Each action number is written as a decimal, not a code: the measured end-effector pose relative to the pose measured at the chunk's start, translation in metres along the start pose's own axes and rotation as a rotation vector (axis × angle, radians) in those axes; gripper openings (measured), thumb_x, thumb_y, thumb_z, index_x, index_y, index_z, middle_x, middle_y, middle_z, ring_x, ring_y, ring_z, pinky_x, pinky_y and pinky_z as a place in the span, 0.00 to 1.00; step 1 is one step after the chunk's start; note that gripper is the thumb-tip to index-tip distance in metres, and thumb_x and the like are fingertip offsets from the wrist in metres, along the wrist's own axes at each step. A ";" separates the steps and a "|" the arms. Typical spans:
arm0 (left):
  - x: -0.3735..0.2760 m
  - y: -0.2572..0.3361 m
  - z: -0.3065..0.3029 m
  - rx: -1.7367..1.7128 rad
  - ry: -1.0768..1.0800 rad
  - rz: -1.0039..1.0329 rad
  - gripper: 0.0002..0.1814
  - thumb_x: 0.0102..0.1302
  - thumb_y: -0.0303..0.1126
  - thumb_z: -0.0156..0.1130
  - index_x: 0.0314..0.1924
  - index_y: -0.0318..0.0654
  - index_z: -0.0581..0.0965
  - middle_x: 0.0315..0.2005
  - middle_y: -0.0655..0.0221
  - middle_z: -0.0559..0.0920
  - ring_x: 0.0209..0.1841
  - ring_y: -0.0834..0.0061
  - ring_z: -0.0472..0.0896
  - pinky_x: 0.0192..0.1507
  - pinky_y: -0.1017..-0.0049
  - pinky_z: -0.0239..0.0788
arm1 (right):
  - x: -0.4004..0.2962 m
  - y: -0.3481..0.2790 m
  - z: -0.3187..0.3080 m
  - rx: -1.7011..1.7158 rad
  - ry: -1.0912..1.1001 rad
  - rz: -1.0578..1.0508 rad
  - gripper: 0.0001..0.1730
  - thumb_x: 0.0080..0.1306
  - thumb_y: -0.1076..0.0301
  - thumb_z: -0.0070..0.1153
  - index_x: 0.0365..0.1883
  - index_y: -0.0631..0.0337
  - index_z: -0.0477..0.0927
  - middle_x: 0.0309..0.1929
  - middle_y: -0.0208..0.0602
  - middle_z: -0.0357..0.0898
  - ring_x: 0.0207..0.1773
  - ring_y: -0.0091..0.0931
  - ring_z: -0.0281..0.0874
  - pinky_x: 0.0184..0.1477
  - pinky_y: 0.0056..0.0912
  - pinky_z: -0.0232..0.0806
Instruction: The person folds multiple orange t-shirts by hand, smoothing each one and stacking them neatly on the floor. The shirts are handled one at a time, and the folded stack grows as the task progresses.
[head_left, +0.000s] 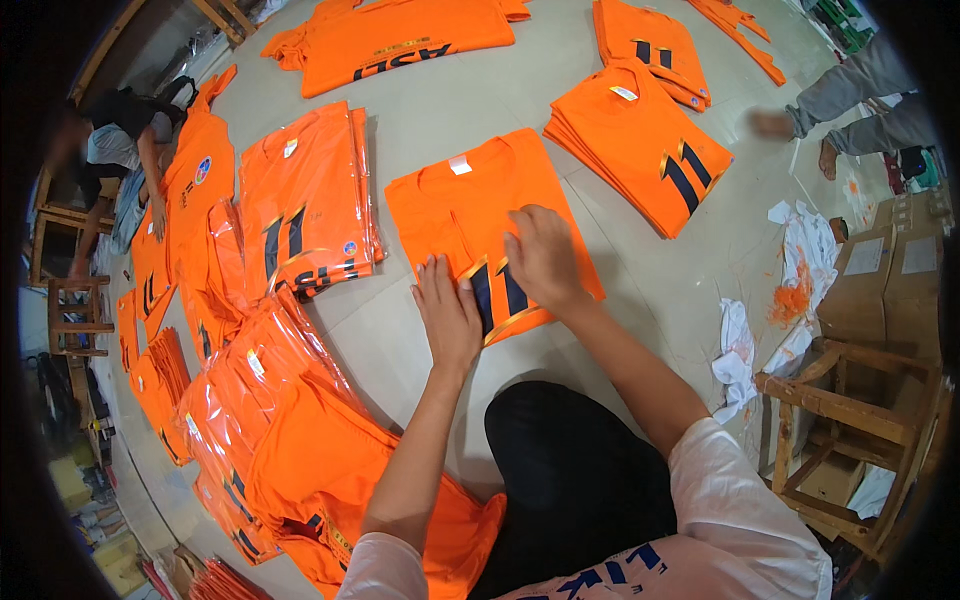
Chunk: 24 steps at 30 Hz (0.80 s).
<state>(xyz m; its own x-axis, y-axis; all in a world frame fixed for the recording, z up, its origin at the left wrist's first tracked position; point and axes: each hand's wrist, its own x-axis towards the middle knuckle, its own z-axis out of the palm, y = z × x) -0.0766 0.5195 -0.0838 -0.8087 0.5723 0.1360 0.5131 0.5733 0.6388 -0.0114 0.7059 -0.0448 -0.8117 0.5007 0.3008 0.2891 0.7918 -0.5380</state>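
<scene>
A folded orange T-shirt (487, 180) with a dark number and a small white neck label lies flat on the tiled floor before me. My left hand (448, 311) rests on its lower left edge, fingers slightly spread. My right hand (546, 259) is on the shirt's front beside the number, fingers bent; whether they pinch the cloth I cannot tell. To the left is a stack of folded orange shirts in clear plastic bags (307, 195). A pile of unbagged folded shirts (637, 142) lies to the upper right. Loose orange shirts (322, 450) lie by my left forearm.
A wooden stool (840, 405) and cardboard boxes (862, 292) stand at the right, near white cloth scraps (810, 247) with orange threads. One person (135, 142) bends over shirts at the far left. Another person's legs (855, 97) are at the upper right. More orange shirts (405, 45) lie ahead.
</scene>
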 end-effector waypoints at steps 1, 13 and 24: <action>0.007 -0.005 0.000 -0.113 0.054 -0.020 0.30 0.85 0.38 0.49 0.78 0.26 0.63 0.79 0.41 0.63 0.83 0.40 0.54 0.83 0.46 0.44 | 0.014 -0.013 0.002 0.050 -0.098 0.045 0.22 0.78 0.54 0.57 0.54 0.68 0.81 0.57 0.56 0.82 0.62 0.46 0.81 0.60 0.57 0.70; 0.043 -0.002 0.022 0.409 0.103 0.045 0.35 0.84 0.40 0.48 0.82 0.28 0.58 0.84 0.46 0.55 0.86 0.44 0.50 0.83 0.44 0.42 | 0.043 -0.032 0.072 0.015 -0.012 0.033 0.09 0.73 0.65 0.61 0.42 0.62 0.82 0.34 0.44 0.84 0.42 0.44 0.84 0.50 0.53 0.73; 0.138 -0.043 0.006 -0.109 0.418 -0.077 0.26 0.80 0.30 0.59 0.72 0.27 0.70 0.69 0.43 0.72 0.70 0.39 0.69 0.72 0.48 0.60 | 0.145 0.086 0.029 0.060 0.108 0.387 0.26 0.75 0.57 0.65 0.65 0.64 0.80 0.58 0.51 0.81 0.63 0.46 0.80 0.64 0.51 0.73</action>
<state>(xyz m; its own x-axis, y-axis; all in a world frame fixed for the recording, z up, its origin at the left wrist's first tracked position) -0.2089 0.5775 -0.0974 -0.9018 0.2305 0.3655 0.4315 0.5272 0.7321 -0.1189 0.8364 -0.0697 -0.5896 0.7943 0.1465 0.5303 0.5174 -0.6716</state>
